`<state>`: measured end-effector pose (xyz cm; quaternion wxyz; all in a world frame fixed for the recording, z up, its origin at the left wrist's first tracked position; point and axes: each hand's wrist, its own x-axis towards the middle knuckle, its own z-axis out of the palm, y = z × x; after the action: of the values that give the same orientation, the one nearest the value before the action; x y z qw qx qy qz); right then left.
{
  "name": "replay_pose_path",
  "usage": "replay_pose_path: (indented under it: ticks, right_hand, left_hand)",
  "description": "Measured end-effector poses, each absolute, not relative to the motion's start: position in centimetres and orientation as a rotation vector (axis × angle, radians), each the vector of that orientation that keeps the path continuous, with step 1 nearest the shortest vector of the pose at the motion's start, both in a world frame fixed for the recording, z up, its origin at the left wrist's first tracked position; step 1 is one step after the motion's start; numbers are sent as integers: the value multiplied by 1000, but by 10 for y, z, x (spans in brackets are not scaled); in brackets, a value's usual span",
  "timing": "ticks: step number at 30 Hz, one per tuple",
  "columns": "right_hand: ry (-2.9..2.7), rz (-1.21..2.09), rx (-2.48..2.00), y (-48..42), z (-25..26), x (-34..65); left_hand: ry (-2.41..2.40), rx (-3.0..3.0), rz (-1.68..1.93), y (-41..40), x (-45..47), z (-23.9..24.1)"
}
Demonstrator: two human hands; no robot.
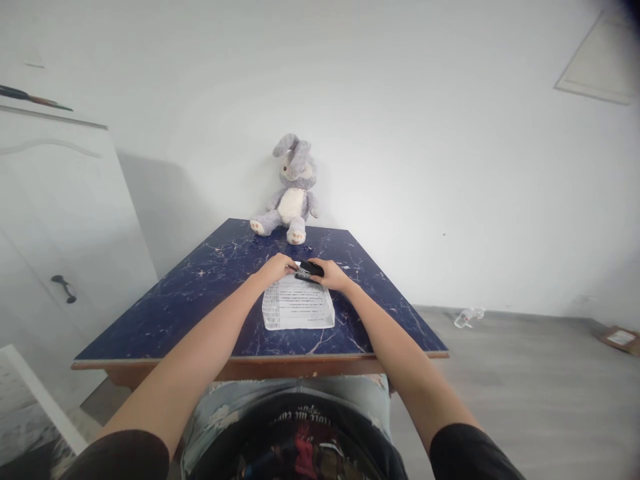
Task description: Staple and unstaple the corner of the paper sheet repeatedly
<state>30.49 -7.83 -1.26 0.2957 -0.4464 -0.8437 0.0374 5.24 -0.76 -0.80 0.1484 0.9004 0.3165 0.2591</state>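
Note:
A black stapler (312, 269) is held over the far edge of a printed sheet of paper (300, 308), its upper and lower parts spread apart. My right hand (331, 273) is closed around the stapler's right end. At the other end, my left hand (277, 268) has its fingers pinched together by the stapler's metal part. Whatever those left fingers hold, if anything, is too small to make out. The sheet lies on the blue marble-patterned table (175, 313), its text lines facing up and its edges slightly curled.
A grey plush rabbit (293, 200) sits at the table's far edge against the white wall. Left of the table stands a white cabinet (75, 213) with a dark handle. On the floor to the right lie a clear plastic item (469, 317) and a brown box (621, 339).

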Motion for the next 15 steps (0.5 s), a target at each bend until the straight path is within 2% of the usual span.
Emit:
replay_pose_path:
  ticks: [7, 15]
  right_hand:
    - [-2220, 106, -1192, -75, -16, 305]
    - [-1987, 353, -1091, -72, -14, 329]
  left_hand:
    - [1041, 2711, 703, -13, 48, -3]
    - [808, 2263, 788, -6, 34, 2]
